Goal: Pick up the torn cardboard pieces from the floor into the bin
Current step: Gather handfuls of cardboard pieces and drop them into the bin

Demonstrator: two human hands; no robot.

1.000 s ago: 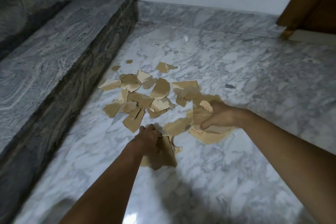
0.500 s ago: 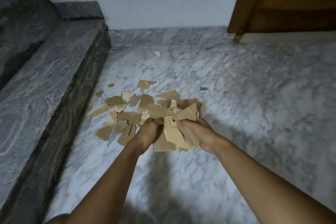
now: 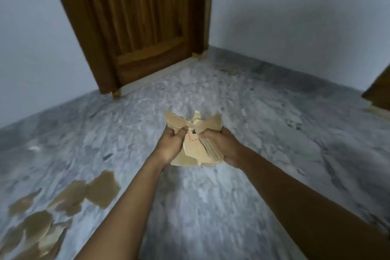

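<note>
A stack of torn brown cardboard pieces [image 3: 195, 145] is held in front of me above the marble floor, one piece showing red dashed marks. My left hand [image 3: 169, 146] grips the stack's left side and my right hand [image 3: 221, 145] grips its right side. Several more torn cardboard pieces [image 3: 69, 198] lie blurred on the floor at the lower left. No bin is in view.
A closed wooden door [image 3: 137, 23] stands in the white wall ahead. A second wooden edge [image 3: 379, 93] shows at the far right. Grey-white marble floor [image 3: 253, 112] spreads between the walls.
Both hands have lifted the gathered stack off the floor, and the view has swung right, from the stone step and the pile toward the door. The loose pieces now lie at lower left.
</note>
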